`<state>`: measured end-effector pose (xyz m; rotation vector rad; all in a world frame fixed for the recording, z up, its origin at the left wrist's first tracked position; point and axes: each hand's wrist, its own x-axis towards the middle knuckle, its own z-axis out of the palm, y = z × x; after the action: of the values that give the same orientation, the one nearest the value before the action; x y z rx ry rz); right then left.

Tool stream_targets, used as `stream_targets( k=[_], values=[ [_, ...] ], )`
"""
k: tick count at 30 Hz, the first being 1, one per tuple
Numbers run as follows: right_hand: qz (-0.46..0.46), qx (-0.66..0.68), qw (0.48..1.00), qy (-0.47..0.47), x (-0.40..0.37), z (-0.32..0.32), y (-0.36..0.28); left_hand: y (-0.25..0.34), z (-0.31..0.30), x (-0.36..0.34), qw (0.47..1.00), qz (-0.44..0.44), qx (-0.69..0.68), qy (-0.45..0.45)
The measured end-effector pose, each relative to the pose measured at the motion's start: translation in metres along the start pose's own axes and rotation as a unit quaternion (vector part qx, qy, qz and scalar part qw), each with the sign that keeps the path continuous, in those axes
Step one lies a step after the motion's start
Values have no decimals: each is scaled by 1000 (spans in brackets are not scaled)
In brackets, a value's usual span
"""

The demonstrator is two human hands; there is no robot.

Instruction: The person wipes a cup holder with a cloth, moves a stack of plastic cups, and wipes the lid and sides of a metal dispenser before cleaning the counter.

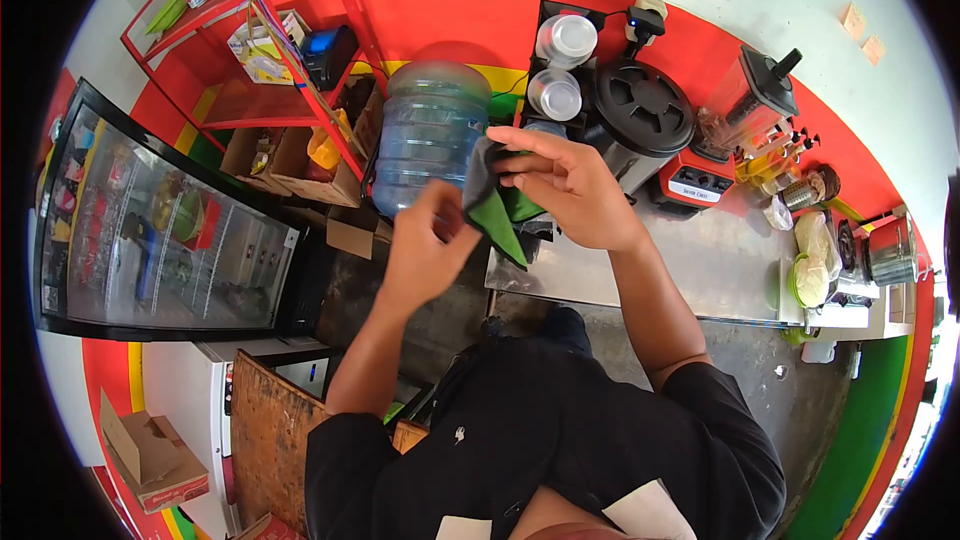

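A green and grey cloth (492, 223) hangs between my hands in front of the large blue water jug (432, 130). My right hand (578, 190) pinches the cloth's upper dark edge between thumb and fingers. My left hand (428, 248) is at the cloth's left side, its fingers curled and somewhat blurred; they seem closed on the grey edge. Below and right of the cloth lies the steel counter (600, 270).
Behind the counter stand a black-lidded container (643, 110), a red blender (695, 178) and stacked plastic cups (555, 93). At left are a glass-door fridge (165, 230), a red shelf (250, 105) and cardboard boxes (315, 175). A steel pot (890, 252) is far right.
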<state>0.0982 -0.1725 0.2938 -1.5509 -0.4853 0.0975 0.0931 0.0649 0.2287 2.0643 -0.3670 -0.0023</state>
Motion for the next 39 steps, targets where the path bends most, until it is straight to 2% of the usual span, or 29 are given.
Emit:
stream_targets(
  k=[2,3,5,6,8,9,10,11,12,14,15,18,19,20,22,24,25,26,28,30,31,32,34,36,38,39],
  values=[
    [-26,-30,999,-15,4,-2,-2,12,11,-9,980,10,-85,-182],
    [-52,-41,998,-6,6,-2,0,18,18,-12,980,10,-83,-179],
    [-59,-73,996,-3,7,-5,-5,30,32,-17,977,169,-55,-113],
    [-65,-105,992,2,8,-6,-9,35,40,-16,979,167,-52,-107],
    [-88,-133,987,-7,10,-9,-15,44,53,-17,979,115,-161,55],
    [-111,-164,980,-8,11,-11,-18,45,54,-16,979,112,-156,65],
    [-116,-158,980,-17,12,-13,-19,44,55,-12,975,97,-158,120],
    [-167,-179,970,-8,13,-15,-20,46,55,-9,968,83,-160,174],
    [-218,-198,956,4,14,-17,-22,51,55,-5,968,82,-152,183],
    [-230,-187,955,-12,19,-27,-26,60,55,1,922,125,30,366],
    [-229,-180,956,-31,22,-32,-27,64,53,3,920,121,38,371],
    [-236,-157,957,-55,30,-44,-25,78,41,6,971,4,5,237],
    [-245,-148,957,-52,33,-47,-22,91,40,6,975,-27,-98,196],
    [-246,-142,957,-60,35,-50,-21,94,44,7,974,-33,-95,205],
    [-140,-24,985,-97,36,-56,-17,99,52,10,974,93,-95,182],
    [-150,11,982,-111,37,-56,-11,88,59,6,979,105,-72,162],
    [-141,37,982,-121,36,-55,-8,80,65,5,954,67,-225,187],
    [-134,62,980,-132,36,-54,-5,70,71,5,903,30,-373,209],
    [-119,89,979,-143,38,-44,0,47,86,7,882,-5,-410,230],
    [-124,40,984,-122,41,-33,3,43,104,12,772,-33,-606,191],
    [-125,46,986,-98,44,-27,9,37,111,13,758,-49,-622,189],
    [-127,47,985,-105,45,-22,13,25,120,12,758,-46,-621,195],
    [-128,43,985,-106,48,-16,18,14,138,11,795,-100,-538,262],
    [-197,-9,966,-170,46,-15,18,-3,152,8,806,-105,-516,269],
    [-226,-53,948,-219,37,-10,19,-60,171,7,849,-85,-435,289],
    [-240,-52,937,-250,35,-9,22,-41,163,5,908,-38,-336,246]
  ],
)
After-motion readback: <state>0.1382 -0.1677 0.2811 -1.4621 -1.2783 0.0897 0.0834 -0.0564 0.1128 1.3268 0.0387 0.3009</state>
